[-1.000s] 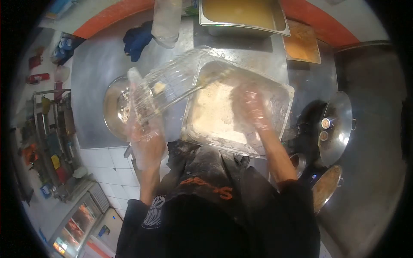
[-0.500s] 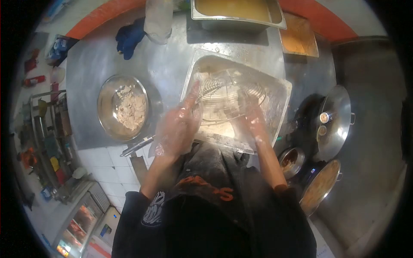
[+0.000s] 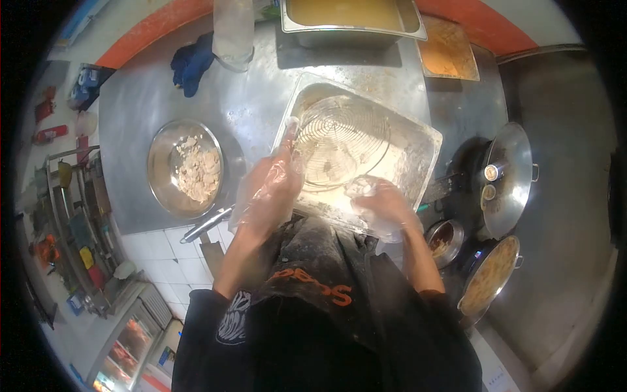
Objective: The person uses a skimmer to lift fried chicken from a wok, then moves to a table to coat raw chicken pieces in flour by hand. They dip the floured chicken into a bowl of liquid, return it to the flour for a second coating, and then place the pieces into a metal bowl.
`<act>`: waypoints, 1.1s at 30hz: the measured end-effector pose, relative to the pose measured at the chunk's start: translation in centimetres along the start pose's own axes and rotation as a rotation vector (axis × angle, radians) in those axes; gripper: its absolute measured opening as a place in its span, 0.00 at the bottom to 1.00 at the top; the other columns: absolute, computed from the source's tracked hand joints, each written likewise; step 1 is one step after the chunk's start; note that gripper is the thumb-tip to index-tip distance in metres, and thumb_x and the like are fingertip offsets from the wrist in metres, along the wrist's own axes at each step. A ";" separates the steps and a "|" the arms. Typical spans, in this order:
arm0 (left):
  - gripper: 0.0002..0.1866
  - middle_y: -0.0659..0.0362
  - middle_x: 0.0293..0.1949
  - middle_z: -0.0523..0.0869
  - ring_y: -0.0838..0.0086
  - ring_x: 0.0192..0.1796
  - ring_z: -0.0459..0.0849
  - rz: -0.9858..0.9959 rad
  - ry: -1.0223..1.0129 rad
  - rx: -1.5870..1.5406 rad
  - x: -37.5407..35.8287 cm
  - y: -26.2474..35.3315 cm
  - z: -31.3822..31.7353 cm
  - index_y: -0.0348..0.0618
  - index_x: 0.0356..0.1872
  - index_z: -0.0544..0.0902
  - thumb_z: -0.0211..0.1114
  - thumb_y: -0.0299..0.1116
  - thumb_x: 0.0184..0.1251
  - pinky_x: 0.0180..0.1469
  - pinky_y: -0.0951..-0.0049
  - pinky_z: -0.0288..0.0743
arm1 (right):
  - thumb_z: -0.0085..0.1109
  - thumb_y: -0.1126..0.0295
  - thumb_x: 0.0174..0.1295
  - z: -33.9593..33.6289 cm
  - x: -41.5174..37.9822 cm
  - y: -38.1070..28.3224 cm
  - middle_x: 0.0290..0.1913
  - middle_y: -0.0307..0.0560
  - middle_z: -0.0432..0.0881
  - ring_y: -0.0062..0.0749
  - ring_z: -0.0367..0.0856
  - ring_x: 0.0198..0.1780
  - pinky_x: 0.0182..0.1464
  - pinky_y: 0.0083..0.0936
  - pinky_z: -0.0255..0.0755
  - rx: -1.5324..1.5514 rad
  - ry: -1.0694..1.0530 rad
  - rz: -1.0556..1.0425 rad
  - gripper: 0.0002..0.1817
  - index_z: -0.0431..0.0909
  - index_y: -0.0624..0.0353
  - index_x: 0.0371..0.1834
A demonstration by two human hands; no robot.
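A round wire skimmer (image 3: 353, 127) lies over a rectangular metal tray (image 3: 426, 153) dusted with white flour (image 3: 392, 166). My left hand (image 3: 269, 186), in a clear plastic glove, grips the skimmer where its handle meets the rim; the index finger stretches along the rim. The metal handle (image 3: 206, 225) sticks out past the hand toward the lower left. Inside the near right part of the tray, my gloved right hand (image 3: 384, 204) is curled, fingertips together and coated in white. I cannot tell what is between those fingertips.
Left of the tray stands a steel bowl (image 3: 157, 163) of pale floured pieces (image 3: 199, 173). A deep pan of yellowish liquid (image 3: 346, 13), a blue cloth (image 3: 191, 65) and an orange-filled tray (image 3: 447, 55) are at the back. Large round pans (image 3: 513, 196) stand at the right.
My right hand has moved from the skimmer's right side down to the near part of the tray and curled. The skimmer has settled flatter. My left hand keeps its grip.
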State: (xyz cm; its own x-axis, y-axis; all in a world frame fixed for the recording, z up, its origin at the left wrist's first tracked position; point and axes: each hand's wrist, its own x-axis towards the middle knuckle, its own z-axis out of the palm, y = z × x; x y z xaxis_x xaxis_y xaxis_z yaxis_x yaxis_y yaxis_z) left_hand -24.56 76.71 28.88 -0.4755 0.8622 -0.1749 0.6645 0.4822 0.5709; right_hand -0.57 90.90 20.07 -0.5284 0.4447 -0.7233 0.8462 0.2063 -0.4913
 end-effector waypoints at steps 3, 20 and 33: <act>0.28 0.39 0.32 0.86 0.46 0.36 0.85 0.139 0.047 0.073 0.1 -1.5 1.5 0.32 0.69 0.74 0.61 0.37 0.72 0.42 0.49 0.79 | 0.75 0.53 0.58 -2.4 -3.2 0.5 0.62 0.60 0.83 0.45 0.83 0.63 0.67 0.35 0.74 0.375 0.051 -0.040 0.39 0.75 0.61 0.71; 0.22 0.35 0.42 0.87 0.42 0.45 0.88 -0.011 -0.480 0.189 5.8 -1.4 4.3 0.33 0.46 0.85 0.54 0.45 0.77 0.49 0.47 0.79 | 0.73 0.70 0.64 -8.5 -8.8 -6.6 0.70 0.59 0.77 0.45 0.75 0.72 0.69 0.40 0.75 0.619 0.502 -0.234 0.35 0.70 0.58 0.75; 0.19 0.30 0.48 0.86 0.45 0.54 0.88 -0.146 -0.620 0.109 6.0 0.0 5.2 0.25 0.50 0.84 0.49 0.28 0.71 0.60 0.50 0.78 | 0.72 0.69 0.65 -8.1 -8.1 -3.5 0.70 0.57 0.77 0.43 0.77 0.70 0.67 0.38 0.76 0.604 0.569 -0.274 0.32 0.73 0.58 0.73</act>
State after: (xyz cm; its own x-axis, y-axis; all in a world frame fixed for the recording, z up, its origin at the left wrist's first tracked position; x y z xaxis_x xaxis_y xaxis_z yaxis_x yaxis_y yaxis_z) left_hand -24.39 82.67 23.62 -0.1658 0.7006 -0.6941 0.6882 0.5862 0.4274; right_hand 1.32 93.62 31.63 -0.4567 0.8480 -0.2690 0.4278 -0.0558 -0.9021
